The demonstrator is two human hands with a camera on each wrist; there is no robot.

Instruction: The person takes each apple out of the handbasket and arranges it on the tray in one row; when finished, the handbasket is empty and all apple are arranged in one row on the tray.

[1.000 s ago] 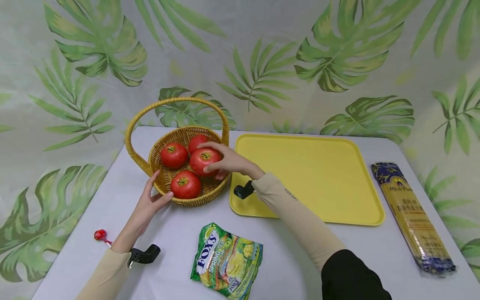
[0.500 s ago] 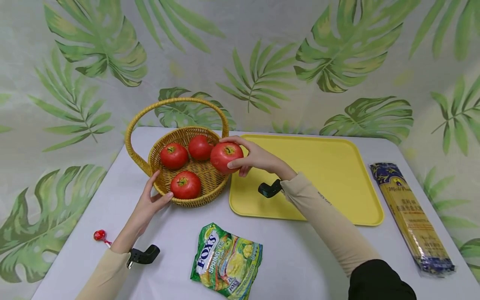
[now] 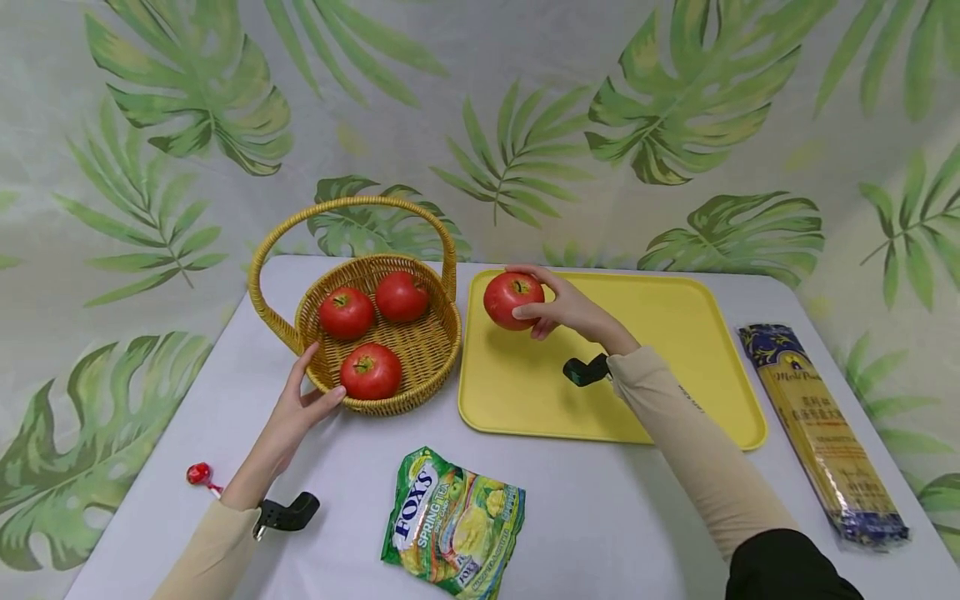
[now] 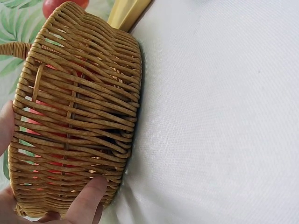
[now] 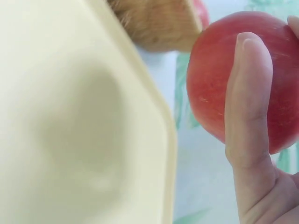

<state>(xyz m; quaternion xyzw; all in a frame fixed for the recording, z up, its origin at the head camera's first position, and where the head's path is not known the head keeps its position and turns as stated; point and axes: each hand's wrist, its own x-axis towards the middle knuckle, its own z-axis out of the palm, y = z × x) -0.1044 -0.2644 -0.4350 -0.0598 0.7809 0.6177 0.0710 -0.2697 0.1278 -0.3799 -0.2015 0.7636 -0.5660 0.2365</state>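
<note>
Between the thumb and fingers of my right hand [image 3: 573, 315] is a red apple [image 3: 513, 300], held above the left part of the yellow tray [image 3: 622, 367]. In the right wrist view the thumb lies along the side of the apple [image 5: 210, 88]. My left hand [image 3: 292, 417] holds the near left side of the wicker basket [image 3: 420, 392], fingers against its outer weave [image 4: 79, 102]. Inside the basket are three more apples: one at left [image 3: 347, 312], one at the back [image 3: 402, 296] and one at the front [image 3: 371, 370].
A green Fox's candy bag [image 3: 453, 525] lies at the front middle. The long spaghetti pack [image 3: 825, 437] is right of the tray. A red lollipop [image 3: 198, 474] sits left of my left forearm. The basket's tall handle [image 3: 360, 202] arches over it, before a leaf-patterned backdrop.
My right hand has lifted the apple out of the basket and carried it right, over the tray. My left hand stays on the basket, which has not visibly moved.
</note>
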